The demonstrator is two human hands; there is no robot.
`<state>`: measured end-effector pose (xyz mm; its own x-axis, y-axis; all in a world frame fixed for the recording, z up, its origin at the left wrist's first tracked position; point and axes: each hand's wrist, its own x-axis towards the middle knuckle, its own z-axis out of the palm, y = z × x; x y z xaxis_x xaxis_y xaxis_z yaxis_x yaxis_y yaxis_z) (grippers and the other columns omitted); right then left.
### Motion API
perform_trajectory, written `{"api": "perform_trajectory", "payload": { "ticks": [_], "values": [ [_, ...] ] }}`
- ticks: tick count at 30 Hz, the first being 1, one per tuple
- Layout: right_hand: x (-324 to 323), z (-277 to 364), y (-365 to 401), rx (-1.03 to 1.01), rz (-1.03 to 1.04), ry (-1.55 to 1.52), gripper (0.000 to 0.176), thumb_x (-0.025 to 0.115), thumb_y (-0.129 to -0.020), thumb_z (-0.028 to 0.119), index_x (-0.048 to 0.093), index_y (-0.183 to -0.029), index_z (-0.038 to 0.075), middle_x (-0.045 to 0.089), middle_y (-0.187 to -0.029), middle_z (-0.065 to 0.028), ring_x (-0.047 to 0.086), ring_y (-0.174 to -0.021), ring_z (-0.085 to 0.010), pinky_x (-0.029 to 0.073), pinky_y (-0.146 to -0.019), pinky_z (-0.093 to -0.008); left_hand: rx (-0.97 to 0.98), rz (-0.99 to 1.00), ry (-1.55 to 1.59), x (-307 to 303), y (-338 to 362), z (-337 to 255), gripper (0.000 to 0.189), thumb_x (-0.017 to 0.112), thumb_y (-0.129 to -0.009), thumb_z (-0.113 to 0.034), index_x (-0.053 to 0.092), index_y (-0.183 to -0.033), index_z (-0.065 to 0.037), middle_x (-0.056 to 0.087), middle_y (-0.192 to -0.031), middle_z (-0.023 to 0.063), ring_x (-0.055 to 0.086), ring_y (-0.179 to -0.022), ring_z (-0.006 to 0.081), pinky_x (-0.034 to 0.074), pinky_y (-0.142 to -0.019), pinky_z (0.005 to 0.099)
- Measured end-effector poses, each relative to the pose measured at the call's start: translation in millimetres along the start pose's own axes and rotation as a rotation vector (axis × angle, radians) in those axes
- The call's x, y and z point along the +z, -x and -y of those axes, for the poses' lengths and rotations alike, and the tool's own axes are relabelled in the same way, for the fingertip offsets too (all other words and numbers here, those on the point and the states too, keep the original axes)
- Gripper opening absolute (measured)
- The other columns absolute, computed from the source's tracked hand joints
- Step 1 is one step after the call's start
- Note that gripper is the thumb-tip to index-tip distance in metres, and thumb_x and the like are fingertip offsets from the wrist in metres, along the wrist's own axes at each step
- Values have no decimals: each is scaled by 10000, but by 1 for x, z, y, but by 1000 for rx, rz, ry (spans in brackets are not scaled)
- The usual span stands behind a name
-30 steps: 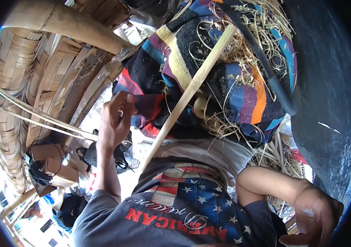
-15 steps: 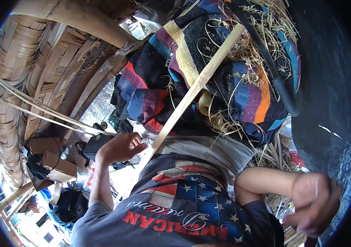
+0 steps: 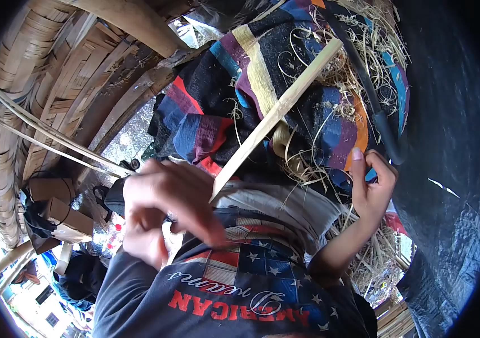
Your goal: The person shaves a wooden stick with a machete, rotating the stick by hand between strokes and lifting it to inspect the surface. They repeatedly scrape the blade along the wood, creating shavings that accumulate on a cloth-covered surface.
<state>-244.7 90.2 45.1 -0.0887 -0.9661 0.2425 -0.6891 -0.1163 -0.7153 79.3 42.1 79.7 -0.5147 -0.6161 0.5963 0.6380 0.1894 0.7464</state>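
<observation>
My left hand (image 3: 164,205), smeared by motion, is in front of my waist, fingers bent downward. Whether it holds anything I cannot tell. Beside it, a pale bamboo slat (image 3: 273,115) slants up across my lap, its lower end near my fingers. Thin bamboo strips (image 3: 54,135) run in from the left toward this hand. My right hand (image 3: 374,177) is raised at the right edge of the striped cloth (image 3: 259,79), thumb up and apart from the curled fingers, with nothing visible between them. A dark rod (image 3: 372,90) ends just above that hand.
Curly bamboo shavings (image 3: 344,67) litter the cloth on my lap, and more lie beside my right arm. A dark sheet (image 3: 448,141) hangs at the right. Woven bamboo wall (image 3: 12,129) lines the left, with cardboard boxes (image 3: 70,219) and a black bag (image 3: 82,276) below.
My right hand has moved up from the lower right to the cloth's edge. My left hand has turned over and shifted in front of my shirt. The slat stays nearly in place.
</observation>
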Motion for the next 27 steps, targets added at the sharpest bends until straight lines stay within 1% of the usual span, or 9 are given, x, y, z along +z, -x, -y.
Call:
{"api": "perform_trajectory", "payload": {
  "ticks": [3,5,8,16,18,19,21,23,27],
  "values": [
    [-7,-3,11,25,-6,12,318,646,-902,22,441,-665,-34,445,-574,-98,403,-515,-146,325,-518,-296,87,178,320,32,-45,7,757,725,-814,-602,652,-986,131,701,-754,215,506,-364,192,334,-357,295],
    [-8,-4,17,42,-40,1,319,645,-903,23,440,-666,-34,446,-572,-93,400,-518,-140,321,-517,-296,7,152,486,54,-51,5,238,435,-1060,-251,650,-1153,-215,547,-738,155,488,-457,159,342,-379,290],
    [-13,-7,26,89,-95,-20,320,643,-903,25,437,-666,-35,449,-570,-86,394,-523,-131,317,-516,-296,56,234,415,65,-59,11,318,357,-1063,-159,645,-1129,-277,594,-900,229,537,-524,213,371,-384,283],
    [-15,-8,28,114,-85,-19,298,639,-901,24,460,-670,-33,442,-570,-82,377,-530,-140,310,-527,-304,20,247,497,57,-53,-8,257,402,-1048,-241,649,-1110,-275,591,-907,242,562,-535,237,408,-396,292],
    [-11,-8,26,91,-40,-3,236,644,-893,29,519,-700,-24,467,-592,-84,428,-542,-146,343,-540,-294,-279,514,524,45,-38,-11,298,345,-1066,-298,639,-1113,-276,602,-916,238,585,-552,245,435,-405,299],
    [-6,-6,23,93,-34,-5,236,644,-893,29,519,-700,-24,467,-592,-84,428,-542,-146,343,-540,-294,-282,507,525,49,-34,-8,298,345,-1066,-298,639,-1113,-276,602,-916,238,585,-552,245,435,-405,299],
    [13,13,9,-118,-19,-88,112,651,-863,17,580,-784,-15,545,-696,-100,554,-627,-186,433,-603,-309,47,254,468,65,-47,-4,386,304,-1078,-359,663,-1090,-219,614,-856,217,588,-541,233,438,-404,297],
    [35,19,2,-206,66,-24,88,661,-801,-7,617,-876,3,612,-920,-119,639,-842,-234,504,-748,-357,12,231,471,65,-55,-10,425,301,-1080,-374,682,-1053,-188,615,-820,204,587,-536,221,436,-404,295],
    [92,41,-10,-469,248,192,215,599,-812,-6,634,-1024,1,575,-1116,-153,559,-1128,-320,457,-1010,-446,-3,225,355,51,-50,-13,530,318,-1071,-437,707,-966,-94,610,-721,147,574,-491,194,433,-398,288]
  ]
}}
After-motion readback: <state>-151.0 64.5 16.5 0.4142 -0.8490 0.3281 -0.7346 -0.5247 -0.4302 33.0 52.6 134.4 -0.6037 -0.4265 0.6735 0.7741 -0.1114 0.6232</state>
